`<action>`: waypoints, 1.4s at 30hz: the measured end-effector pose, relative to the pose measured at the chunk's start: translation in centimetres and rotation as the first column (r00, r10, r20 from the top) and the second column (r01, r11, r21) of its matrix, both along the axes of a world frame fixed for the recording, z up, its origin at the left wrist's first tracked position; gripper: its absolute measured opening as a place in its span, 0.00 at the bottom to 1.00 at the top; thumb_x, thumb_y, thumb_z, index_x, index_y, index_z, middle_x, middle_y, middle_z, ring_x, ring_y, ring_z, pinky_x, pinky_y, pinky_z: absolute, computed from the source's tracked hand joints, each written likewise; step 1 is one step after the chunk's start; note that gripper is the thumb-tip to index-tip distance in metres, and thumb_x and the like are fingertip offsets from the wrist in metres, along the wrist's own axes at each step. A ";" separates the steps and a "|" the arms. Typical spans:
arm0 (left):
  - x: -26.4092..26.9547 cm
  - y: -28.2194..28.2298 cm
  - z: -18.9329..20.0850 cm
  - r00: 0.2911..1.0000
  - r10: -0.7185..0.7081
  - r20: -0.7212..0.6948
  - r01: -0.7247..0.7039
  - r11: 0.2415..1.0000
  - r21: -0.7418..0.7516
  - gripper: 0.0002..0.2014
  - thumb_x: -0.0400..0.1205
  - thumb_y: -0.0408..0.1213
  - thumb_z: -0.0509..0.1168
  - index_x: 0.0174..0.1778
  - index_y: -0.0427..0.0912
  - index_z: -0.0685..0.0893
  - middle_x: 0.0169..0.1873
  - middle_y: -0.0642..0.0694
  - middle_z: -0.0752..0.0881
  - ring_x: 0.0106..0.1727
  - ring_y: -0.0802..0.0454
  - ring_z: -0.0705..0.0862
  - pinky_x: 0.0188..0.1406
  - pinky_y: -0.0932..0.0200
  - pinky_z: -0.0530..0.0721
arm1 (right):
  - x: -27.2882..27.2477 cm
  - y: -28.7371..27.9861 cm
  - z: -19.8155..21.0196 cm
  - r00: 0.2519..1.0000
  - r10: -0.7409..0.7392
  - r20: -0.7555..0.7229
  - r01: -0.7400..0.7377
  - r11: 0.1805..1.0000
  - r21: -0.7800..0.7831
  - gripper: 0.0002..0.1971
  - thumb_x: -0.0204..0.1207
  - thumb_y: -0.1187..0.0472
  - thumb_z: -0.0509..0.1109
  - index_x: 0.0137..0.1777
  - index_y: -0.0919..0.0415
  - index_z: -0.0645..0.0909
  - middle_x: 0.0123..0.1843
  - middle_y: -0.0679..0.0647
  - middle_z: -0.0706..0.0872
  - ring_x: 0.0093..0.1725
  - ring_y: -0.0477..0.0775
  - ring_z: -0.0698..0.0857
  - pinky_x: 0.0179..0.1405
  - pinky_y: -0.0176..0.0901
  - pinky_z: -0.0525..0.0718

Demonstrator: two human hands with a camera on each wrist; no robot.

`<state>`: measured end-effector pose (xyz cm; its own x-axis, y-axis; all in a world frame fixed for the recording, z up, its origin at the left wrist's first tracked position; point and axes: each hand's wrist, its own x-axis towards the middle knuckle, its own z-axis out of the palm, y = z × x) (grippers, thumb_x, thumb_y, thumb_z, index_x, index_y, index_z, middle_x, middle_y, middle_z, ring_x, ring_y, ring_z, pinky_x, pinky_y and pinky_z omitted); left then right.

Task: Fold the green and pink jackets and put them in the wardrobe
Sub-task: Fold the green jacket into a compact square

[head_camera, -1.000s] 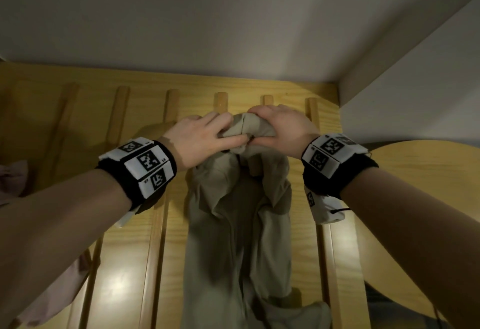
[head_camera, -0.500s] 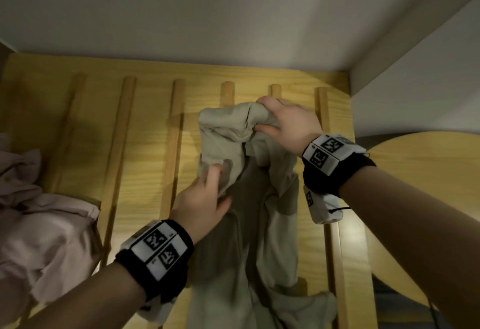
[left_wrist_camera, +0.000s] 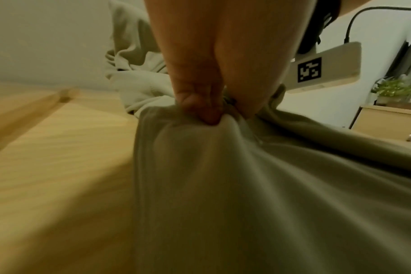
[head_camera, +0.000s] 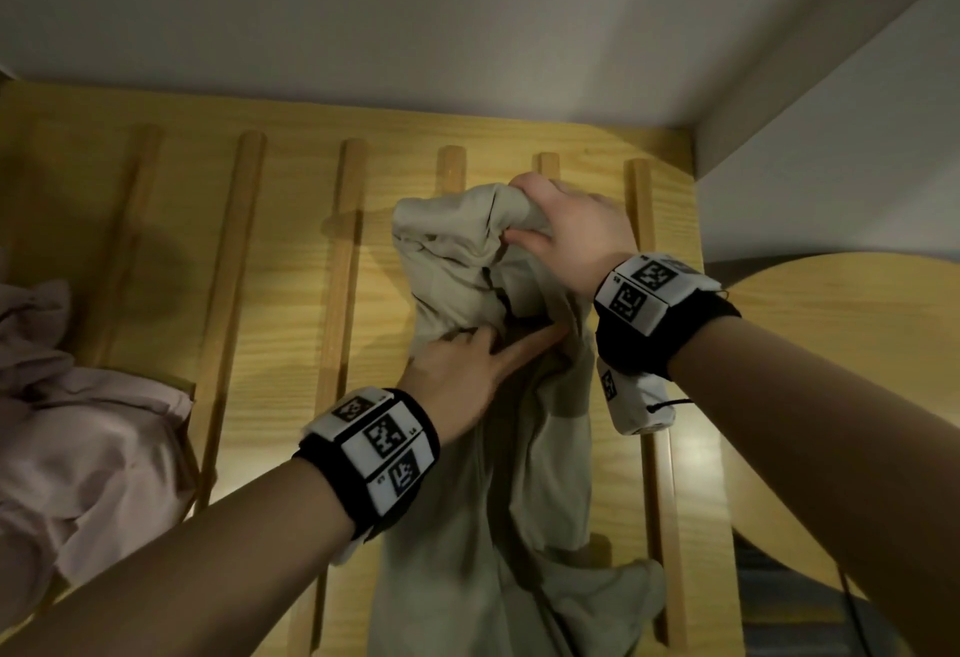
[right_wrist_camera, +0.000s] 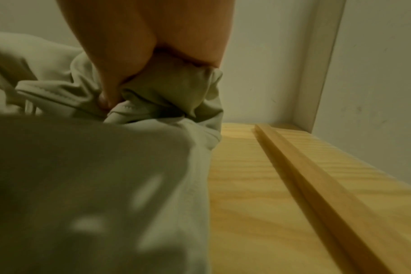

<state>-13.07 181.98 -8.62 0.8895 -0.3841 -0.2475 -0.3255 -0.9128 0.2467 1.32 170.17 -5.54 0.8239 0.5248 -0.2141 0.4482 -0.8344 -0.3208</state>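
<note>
The pale green jacket (head_camera: 488, 474) lies lengthwise on a wooden slatted surface (head_camera: 291, 293), its far end bunched up. My right hand (head_camera: 550, 225) grips that bunched far end, and the right wrist view shows the fingers curled round a wad of the green jacket (right_wrist_camera: 171, 89). My left hand (head_camera: 483, 355) sits just below it, and in the left wrist view its thumb and fingers pinch a fold of the green jacket (left_wrist_camera: 223, 166). The pink jacket (head_camera: 88, 438) lies crumpled at the left edge, away from both hands.
A white wall rises behind the slats, with a white upright (right_wrist_camera: 322, 64) at the far right corner. A rounded wooden panel (head_camera: 841, 370) stands to the right. In the left wrist view a plant (left_wrist_camera: 396, 90) tops a wooden cabinet (left_wrist_camera: 387, 120).
My left hand left the jacket's top beside the right hand, dropped toward me, then shifted right to pinch fabric under the right hand. The right hand kept its grip.
</note>
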 end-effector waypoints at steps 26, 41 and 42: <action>3.0 -0.2 -0.9 0.985 -0.164 -0.055 0.173 0.952 0.251 0.28 0.87 0.35 0.47 0.81 0.56 0.44 0.62 0.37 0.76 0.59 0.40 0.78 0.39 0.53 0.68 | -0.1 0.4 -0.1 0.999 -0.034 -0.018 0.035 0.999 0.020 0.19 0.78 0.47 0.63 0.65 0.51 0.69 0.60 0.54 0.82 0.58 0.63 0.81 0.59 0.53 0.70; -1.3 -0.9 1.2 0.950 -0.212 0.227 0.234 0.969 -0.076 0.17 0.72 0.42 0.56 0.46 0.45 0.89 0.51 0.43 0.87 0.55 0.45 0.82 0.53 0.55 0.80 | -0.4 0.3 -0.1 0.999 -0.031 -0.007 0.031 0.999 0.011 0.19 0.79 0.48 0.62 0.67 0.52 0.68 0.63 0.54 0.80 0.58 0.64 0.80 0.57 0.52 0.69; -1.7 -1.3 1.3 0.933 -0.286 0.218 0.314 0.944 -0.106 0.16 0.71 0.40 0.59 0.47 0.47 0.89 0.52 0.44 0.87 0.56 0.45 0.85 0.56 0.53 0.83 | -0.4 0.3 -0.1 1.000 -0.022 -0.010 0.022 1.000 0.004 0.19 0.79 0.49 0.62 0.68 0.53 0.68 0.63 0.55 0.80 0.58 0.64 0.79 0.57 0.52 0.69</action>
